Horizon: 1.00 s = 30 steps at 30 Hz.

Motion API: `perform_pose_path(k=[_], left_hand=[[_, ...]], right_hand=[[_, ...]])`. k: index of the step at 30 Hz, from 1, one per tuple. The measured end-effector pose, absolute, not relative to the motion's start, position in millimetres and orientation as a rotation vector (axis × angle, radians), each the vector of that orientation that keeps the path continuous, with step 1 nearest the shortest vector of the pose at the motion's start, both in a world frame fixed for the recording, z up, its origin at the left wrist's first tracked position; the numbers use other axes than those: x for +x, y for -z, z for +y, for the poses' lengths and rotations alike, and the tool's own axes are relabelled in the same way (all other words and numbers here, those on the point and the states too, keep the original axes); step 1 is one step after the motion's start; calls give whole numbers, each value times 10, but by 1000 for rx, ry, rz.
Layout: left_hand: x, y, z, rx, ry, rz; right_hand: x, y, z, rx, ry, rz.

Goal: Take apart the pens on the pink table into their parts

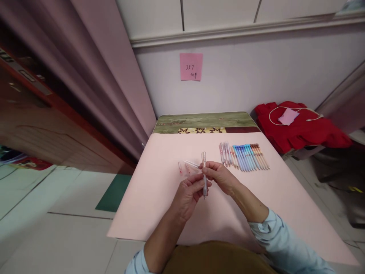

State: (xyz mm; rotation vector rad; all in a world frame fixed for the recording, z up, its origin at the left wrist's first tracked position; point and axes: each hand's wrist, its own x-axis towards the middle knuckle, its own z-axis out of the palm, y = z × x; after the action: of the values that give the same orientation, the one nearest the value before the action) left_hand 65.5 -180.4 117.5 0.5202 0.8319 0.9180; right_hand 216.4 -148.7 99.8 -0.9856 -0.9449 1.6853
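Observation:
Both of my hands grip one light-coloured pen (203, 157), which stands nearly upright in view above the table. My left hand (190, 194) is closed around its lower part, with the tip pointing toward me. On the upper part, the fingers of my right hand (218, 173) pinch the barrel. Just behind my left hand lie a few thin white sticks (191, 163) and small clear pieces with red marks (180, 167), partly hidden by my fingers. To the right, a row of several pens (245, 158) lies side by side, grouped in pale, blue and brown shades.
A pink sheet (159, 198) covers the table, with a green patterned strip (205, 120) showing at its back edge. Beyond the right edge sits a red cloth (302, 133) with a white cord. A pink note (191, 66) is on the wall; a curtain (114, 68) hangs left.

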Motion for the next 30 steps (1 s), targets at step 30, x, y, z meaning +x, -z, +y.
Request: perform_pose_path(k=[30], left_hand=[[639, -1101, -1768, 622, -1026, 874]], right_hand=[[2105, -967, -1543, -994, -1657, -908]])
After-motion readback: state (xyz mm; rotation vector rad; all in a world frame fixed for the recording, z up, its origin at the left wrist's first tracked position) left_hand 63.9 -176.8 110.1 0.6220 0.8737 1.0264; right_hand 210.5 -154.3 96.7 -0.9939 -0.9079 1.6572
